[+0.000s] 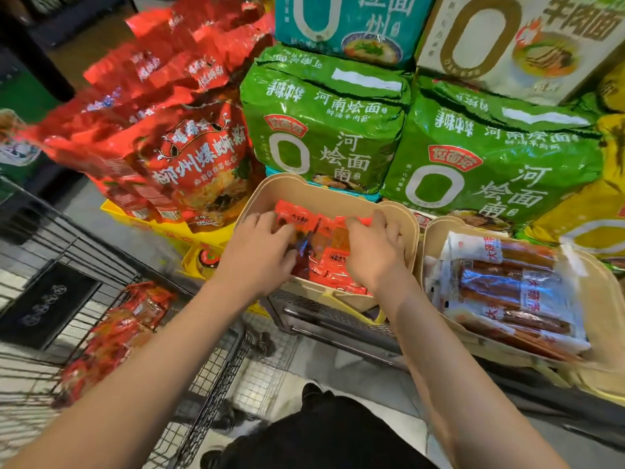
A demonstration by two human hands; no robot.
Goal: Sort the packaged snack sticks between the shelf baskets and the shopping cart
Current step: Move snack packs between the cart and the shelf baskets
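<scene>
A beige shelf basket holds several small red snack stick packets. Both my hands are inside it. My left hand lies over the packets at the basket's left side, fingers curled around some of them. My right hand grips a bunch of red packets in the middle, thumb and fingers closed on them. A second beige basket to the right holds long white-and-clear snack stick packs. The black wire shopping cart at lower left has a pile of red packets in it.
Large green noodle multipacks and red noodle bags are stacked right behind the baskets. Teal and white noodle packs sit above them. A yellow display tray stands left of the basket. My dark trousers and shoe show at the bottom.
</scene>
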